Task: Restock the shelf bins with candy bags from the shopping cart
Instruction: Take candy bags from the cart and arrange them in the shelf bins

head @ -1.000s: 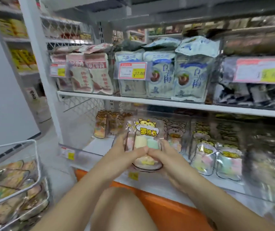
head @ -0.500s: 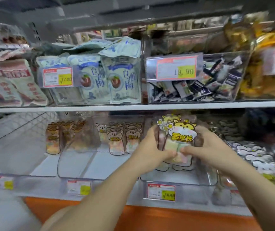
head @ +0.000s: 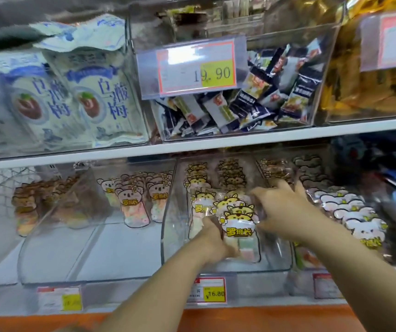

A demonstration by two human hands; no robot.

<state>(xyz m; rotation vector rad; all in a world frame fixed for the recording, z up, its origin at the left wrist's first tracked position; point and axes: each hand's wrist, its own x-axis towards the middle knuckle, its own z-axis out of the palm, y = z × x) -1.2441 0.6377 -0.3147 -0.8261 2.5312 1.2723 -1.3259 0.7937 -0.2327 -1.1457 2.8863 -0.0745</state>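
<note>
A stack of clear candy bags (head: pixel 239 230) with yellow cat faces stands at the front of a clear shelf bin (head: pixel 168 236) on the lower shelf. My left hand (head: pixel 212 238) grips the stack's lower left side inside the bin. My right hand (head: pixel 285 212) is just right of the stack, fingers spread, its thumb touching the top bags; it is blurred. More of the same cat bags (head: pixel 230 178) stand in rows behind. The shopping cart is out of view.
A neighbouring bin to the left holds koala candy bags (head: pixel 133 207); a bin to the right holds white-animal bags (head: pixel 357 219). The upper shelf (head: pixel 216 142) carries bins of plum bags, small dark packets and yellow snacks. Price tags line the shelf front.
The view swung right from the cart side to this bin. Both hands carried the cat bags forward and down into the bin; my right hand has come off the stack and spread.
</note>
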